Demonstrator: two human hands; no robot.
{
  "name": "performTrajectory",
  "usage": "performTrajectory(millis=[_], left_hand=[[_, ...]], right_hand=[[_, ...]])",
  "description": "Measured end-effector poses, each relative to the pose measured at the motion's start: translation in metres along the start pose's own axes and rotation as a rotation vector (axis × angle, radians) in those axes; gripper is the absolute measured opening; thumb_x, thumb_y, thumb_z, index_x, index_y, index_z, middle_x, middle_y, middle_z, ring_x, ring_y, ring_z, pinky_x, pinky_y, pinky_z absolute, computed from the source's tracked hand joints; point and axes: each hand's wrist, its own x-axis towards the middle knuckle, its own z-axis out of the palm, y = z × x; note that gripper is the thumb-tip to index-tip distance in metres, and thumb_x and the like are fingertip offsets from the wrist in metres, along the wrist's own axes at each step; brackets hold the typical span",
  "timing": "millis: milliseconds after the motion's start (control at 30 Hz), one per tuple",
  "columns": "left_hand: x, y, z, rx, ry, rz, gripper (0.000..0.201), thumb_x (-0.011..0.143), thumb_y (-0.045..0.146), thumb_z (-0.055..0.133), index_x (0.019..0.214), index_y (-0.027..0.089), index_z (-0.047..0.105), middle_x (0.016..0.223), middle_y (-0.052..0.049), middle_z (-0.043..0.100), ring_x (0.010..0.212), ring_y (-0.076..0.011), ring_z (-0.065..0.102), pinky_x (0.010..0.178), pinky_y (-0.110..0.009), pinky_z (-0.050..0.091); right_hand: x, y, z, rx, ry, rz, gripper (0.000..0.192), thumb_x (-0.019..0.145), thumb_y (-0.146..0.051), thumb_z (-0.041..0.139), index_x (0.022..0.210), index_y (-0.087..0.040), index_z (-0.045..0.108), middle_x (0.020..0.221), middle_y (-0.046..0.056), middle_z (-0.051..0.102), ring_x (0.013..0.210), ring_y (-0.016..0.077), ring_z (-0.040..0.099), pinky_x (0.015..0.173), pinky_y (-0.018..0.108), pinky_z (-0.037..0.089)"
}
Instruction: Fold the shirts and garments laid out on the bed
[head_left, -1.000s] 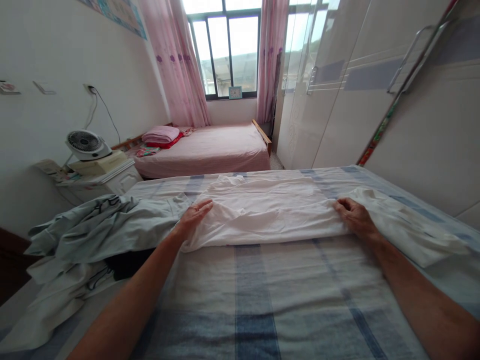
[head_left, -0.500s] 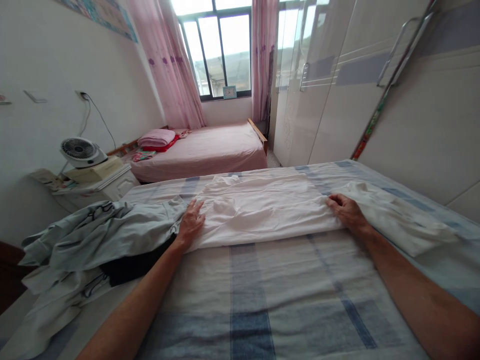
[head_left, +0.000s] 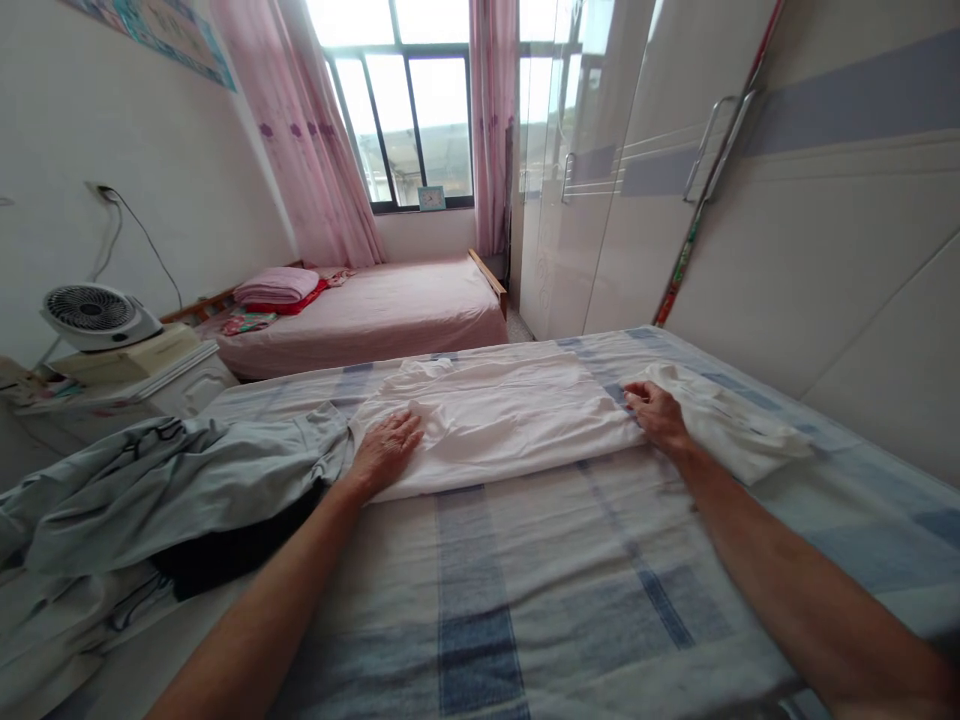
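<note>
A white garment (head_left: 517, 410), perhaps a shirt, lies folded in a long flat shape on the striped bedsheet (head_left: 562, 580). My left hand (head_left: 390, 448) rests palm down on its left part, fingers stretched out over a small bunched bit of cloth. At the garment's right edge is my right hand (head_left: 656, 412), its fingers loosely bent with a gap between thumb and forefinger. No cloth shows lifted in that hand. Just beyond it lies another white garment (head_left: 742, 425), loosely laid out.
Grey clothes (head_left: 195, 490) lie heaped at the left, over a black piece (head_left: 240, 545). A fan (head_left: 97, 312) stands on a box on the bedside cabinet (head_left: 180, 380). Behind are a pink bed (head_left: 405, 300) and curtained window; a tall wardrobe (head_left: 622, 240) lines the right.
My left hand has slid farther onto the garment and lies flatter. My right hand has loosened from a pinch on the garment's right end. The view has turned slightly right.
</note>
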Motion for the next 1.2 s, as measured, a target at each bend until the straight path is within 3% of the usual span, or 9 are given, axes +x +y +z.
performTrajectory(millis=[100, 200, 333, 433, 567, 733, 867, 1033, 1200], left_hand=[[-0.007, 0.001, -0.009, 0.032, 0.05, -0.004, 0.043, 0.093, 0.035, 0.036, 0.123, 0.017, 0.06, 0.137, -0.013, 0.051, 0.128, -0.0264, 0.045, 0.106, -0.043, 0.038], [-0.024, 0.0, -0.016, 0.044, 0.103, 0.063, 0.044, 0.094, 0.037, 0.034, 0.125, 0.018, 0.058, 0.142, -0.011, 0.047, 0.134, -0.0278, 0.038, 0.108, -0.046, 0.034], [-0.051, -0.008, -0.011, 0.038, 0.044, 0.073, 0.046, 0.093, 0.041, 0.034, 0.129, 0.02, 0.055, 0.143, -0.009, 0.045, 0.136, -0.027, 0.034, 0.11, -0.045, 0.031], [-0.061, -0.009, -0.012, 0.029, -0.024, -0.063, 0.045, 0.094, 0.039, 0.034, 0.129, 0.02, 0.054, 0.14, -0.01, 0.049, 0.132, -0.0253, 0.041, 0.107, -0.044, 0.035], [-0.058, 0.003, -0.025, 0.054, 0.064, -0.108, 0.038, 0.093, 0.033, 0.038, 0.119, 0.017, 0.062, 0.137, -0.012, 0.052, 0.131, -0.0287, 0.042, 0.106, -0.048, 0.036], [-0.057, 0.026, -0.025, 0.011, 0.11, 0.122, 0.04, 0.095, 0.033, 0.036, 0.126, 0.02, 0.057, 0.142, -0.009, 0.047, 0.137, -0.0265, 0.032, 0.111, -0.044, 0.03], [-0.064, 0.024, -0.017, -0.028, -0.005, 0.043, 0.044, 0.096, 0.039, 0.035, 0.133, 0.022, 0.05, 0.146, -0.009, 0.041, 0.138, -0.0283, 0.03, 0.11, -0.048, 0.028], [-0.069, 0.015, -0.01, -0.064, -0.059, -0.124, 0.056, 0.094, 0.049, 0.03, 0.139, 0.018, 0.043, 0.148, -0.013, 0.038, 0.139, -0.0284, 0.028, 0.112, -0.047, 0.024], [-0.067, 0.017, -0.011, -0.13, -0.051, -0.186, 0.055, 0.093, 0.05, 0.034, 0.136, 0.018, 0.045, 0.148, -0.012, 0.038, 0.138, -0.0276, 0.029, 0.111, -0.047, 0.024]], right_hand=[[-0.002, -0.001, -0.026, -0.107, -0.032, 0.016, 0.024, 0.073, -0.035, 0.054, 0.081, -0.018, 0.068, 0.075, 0.006, 0.069, 0.069, 0.0181, 0.062, 0.063, 0.027, 0.043], [-0.015, -0.002, -0.047, -0.272, -0.212, -0.039, 0.03, 0.073, -0.046, 0.054, 0.072, -0.019, 0.067, 0.073, 0.004, 0.068, 0.069, 0.0187, 0.061, 0.061, 0.027, 0.041], [-0.036, 0.011, -0.05, -0.369, -0.377, -0.196, 0.032, 0.07, -0.047, 0.053, 0.073, -0.019, 0.066, 0.087, 0.006, 0.067, 0.077, 0.0196, 0.061, 0.068, 0.028, 0.045], [-0.041, 0.024, -0.045, -0.467, -0.33, -0.27, 0.024, 0.069, -0.038, 0.05, 0.069, -0.019, 0.064, 0.088, 0.009, 0.066, 0.08, 0.0218, 0.061, 0.072, 0.032, 0.047], [-0.036, 0.01, -0.036, -0.531, -0.15, -0.345, 0.025, 0.072, -0.037, 0.049, 0.083, -0.02, 0.065, 0.096, 0.013, 0.065, 0.091, 0.0293, 0.061, 0.079, 0.041, 0.047], [-0.051, -0.069, -0.001, -0.218, -0.239, -0.61, 0.031, 0.082, -0.039, 0.045, 0.1, -0.019, 0.062, 0.111, 0.011, 0.063, 0.103, 0.0257, 0.06, 0.09, 0.039, 0.046], [-0.072, -0.12, 0.047, -0.075, -0.351, -0.783, 0.034, 0.088, -0.038, 0.041, 0.113, -0.022, 0.059, 0.123, 0.009, 0.06, 0.116, 0.0232, 0.054, 0.098, 0.04, 0.041], [-0.08, -0.114, 0.101, -0.37, -0.406, -0.718, 0.051, 0.091, -0.039, 0.033, 0.135, -0.018, 0.047, 0.144, 0.01, 0.044, 0.137, 0.026, 0.032, 0.108, 0.044, 0.028], [-0.076, -0.093, 0.116, -0.595, -0.445, -0.694, 0.057, 0.093, -0.04, 0.028, 0.14, -0.013, 0.042, 0.148, 0.01, 0.038, 0.138, 0.0248, 0.029, 0.111, 0.041, 0.024]])
